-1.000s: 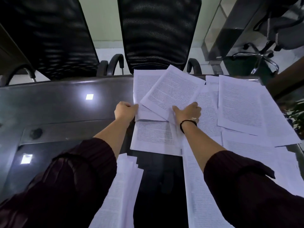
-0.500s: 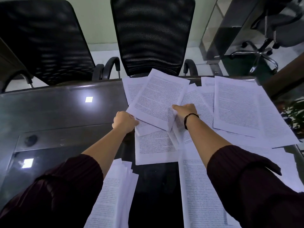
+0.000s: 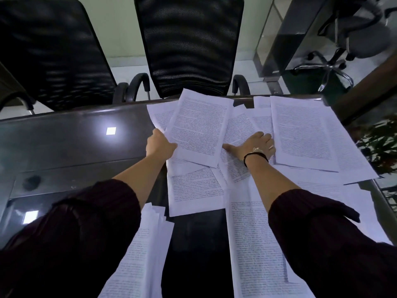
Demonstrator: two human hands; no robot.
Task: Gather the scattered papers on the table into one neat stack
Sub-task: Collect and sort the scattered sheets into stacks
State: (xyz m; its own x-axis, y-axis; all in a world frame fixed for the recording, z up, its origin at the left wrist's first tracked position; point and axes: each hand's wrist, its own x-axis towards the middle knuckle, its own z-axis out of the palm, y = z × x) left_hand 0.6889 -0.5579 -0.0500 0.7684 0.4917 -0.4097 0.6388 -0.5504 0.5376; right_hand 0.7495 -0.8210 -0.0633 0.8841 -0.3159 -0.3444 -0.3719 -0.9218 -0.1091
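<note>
Left hand [image 3: 160, 145] pinches top printed sheet [image 3: 198, 127] by its near-left edge; right hand [image 3: 256, 143] lies flat, pressing overlapped sheets [image 3: 240, 125] on dark table [image 3: 75, 136]. Paper's light, floppy, slippery: grip edges, slide together.

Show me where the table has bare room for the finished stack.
The table's left half is bare, beside the left hand. A dark strip runs between the near pile and long sheet. Right side, around the right hand, is crowded.

Bare dark table [image 3: 64, 151] is left open across the frame's left half, while the right half is blanketed by overlapping papers [image 3: 300, 134]. The far edge is hemmed in by two black mesh chairs [image 3: 189, 44].
</note>
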